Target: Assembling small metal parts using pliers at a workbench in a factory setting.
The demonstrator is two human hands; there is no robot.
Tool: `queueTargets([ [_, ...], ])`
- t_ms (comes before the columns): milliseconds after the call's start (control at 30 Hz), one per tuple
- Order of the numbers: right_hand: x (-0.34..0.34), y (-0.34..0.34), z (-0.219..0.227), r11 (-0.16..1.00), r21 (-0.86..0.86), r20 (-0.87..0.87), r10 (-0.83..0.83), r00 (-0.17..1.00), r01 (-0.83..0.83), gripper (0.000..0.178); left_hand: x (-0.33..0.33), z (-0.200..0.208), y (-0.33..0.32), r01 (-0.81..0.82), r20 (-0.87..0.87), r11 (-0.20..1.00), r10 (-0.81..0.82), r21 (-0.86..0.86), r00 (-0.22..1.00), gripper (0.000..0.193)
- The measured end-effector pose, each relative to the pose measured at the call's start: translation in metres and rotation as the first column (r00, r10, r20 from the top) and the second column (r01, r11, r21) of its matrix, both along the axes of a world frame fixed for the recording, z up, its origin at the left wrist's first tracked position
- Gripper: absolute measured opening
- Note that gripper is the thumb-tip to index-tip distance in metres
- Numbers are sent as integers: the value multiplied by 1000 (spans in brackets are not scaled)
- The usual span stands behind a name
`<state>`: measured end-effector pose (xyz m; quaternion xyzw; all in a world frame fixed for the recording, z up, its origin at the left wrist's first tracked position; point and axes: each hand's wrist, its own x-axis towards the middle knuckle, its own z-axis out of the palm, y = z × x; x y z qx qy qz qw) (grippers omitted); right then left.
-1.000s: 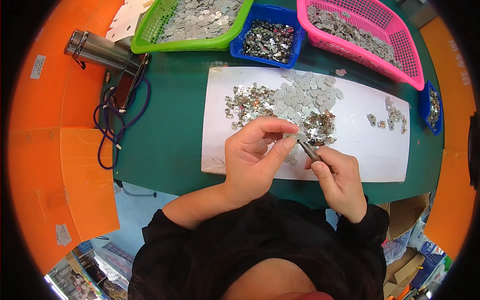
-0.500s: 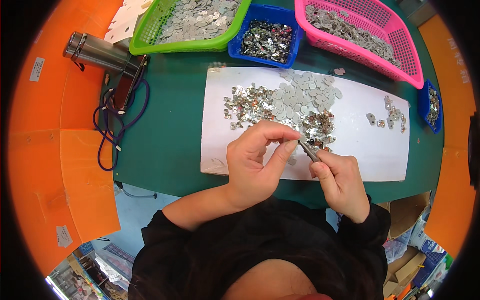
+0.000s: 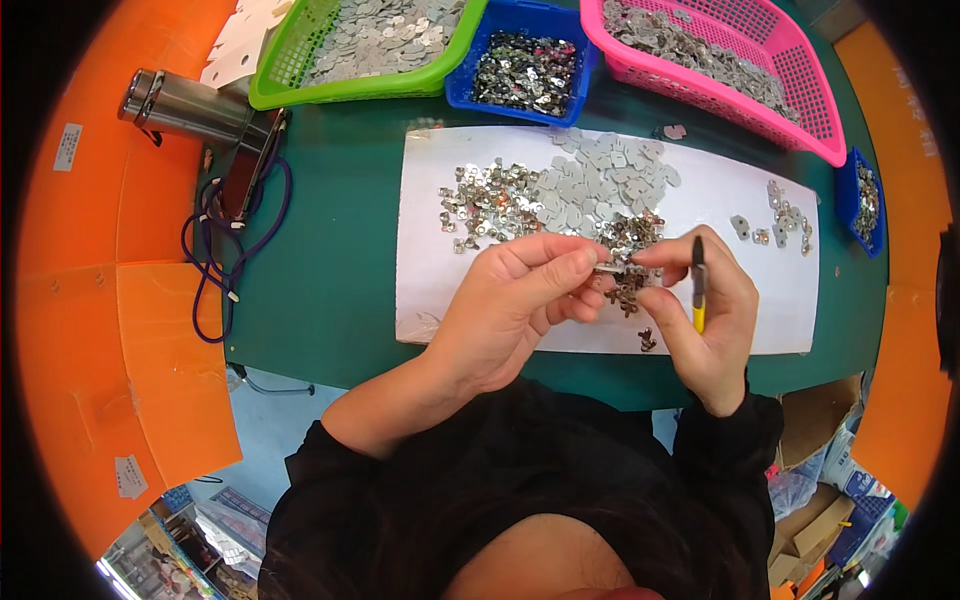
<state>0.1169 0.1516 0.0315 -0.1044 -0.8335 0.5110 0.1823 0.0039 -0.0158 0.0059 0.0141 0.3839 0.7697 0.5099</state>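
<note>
My left hand (image 3: 520, 300) is closed, its thumb and forefinger pinching a small flat grey plate (image 3: 608, 268) by its edge. Just right of it, my right hand (image 3: 722, 318) has a slim hand tool (image 3: 699, 290) with a dark upper part and a yellow lower part lodged in it, pointing away from me. The right thumb and forefinger are apart, the forefinger close to the plate and to a heap of small shiny metal clips (image 3: 632, 232). Whether that fingertip touches a clip I cannot tell. Behind lies a pile of flat grey plates (image 3: 605, 180), with more metal clips (image 3: 490, 200) to its left.
A white board (image 3: 770, 320) on the green table (image 3: 330, 230) carries the piles and a few joined pieces (image 3: 790, 225). Behind stand a green basket (image 3: 360, 92), a blue bin (image 3: 515, 110) and a pink basket (image 3: 700, 98). A steel flask (image 3: 190, 108) and purple cord (image 3: 285, 190) lie left; a small blue bin (image 3: 853, 215) right.
The tool has swung away from the left fingers to point away from me. My right thumb and forefinger have spread apart near the clips. The left hand has turned, showing the plate.
</note>
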Motion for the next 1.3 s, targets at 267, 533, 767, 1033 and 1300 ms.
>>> queueTargets([
  [267, -3, -6, -16, 977, -211, 25, -33, 999, 38, 9, 4, -4, 2, 85, -33, 995, -86, -48, 996, 22],
  [533, -1, -6, -10, 931, -362, 101, -12, 995, 48, 9, 9, -8, 3, 36, -385, 997, -62, -75, 921, 18],
  [767, -1, -7, -9, 918, -392, 144, -4, 990, 61, 9, 8, -8, 3, 40, -410, 994, -79, -103, 909, 20],
  [1033, 0, -4, -14, 920, -387, 135, -9, 991, 61, 10, 10, -14, 4, 42, -398, 998, -59, -51, 915, 17],
  [1300, 5, 0, -14, 940, -340, 155, 16, 988, 38, 8, 7, -11, 7, 159, -359, 975, -206, -154, 910, 21],
])
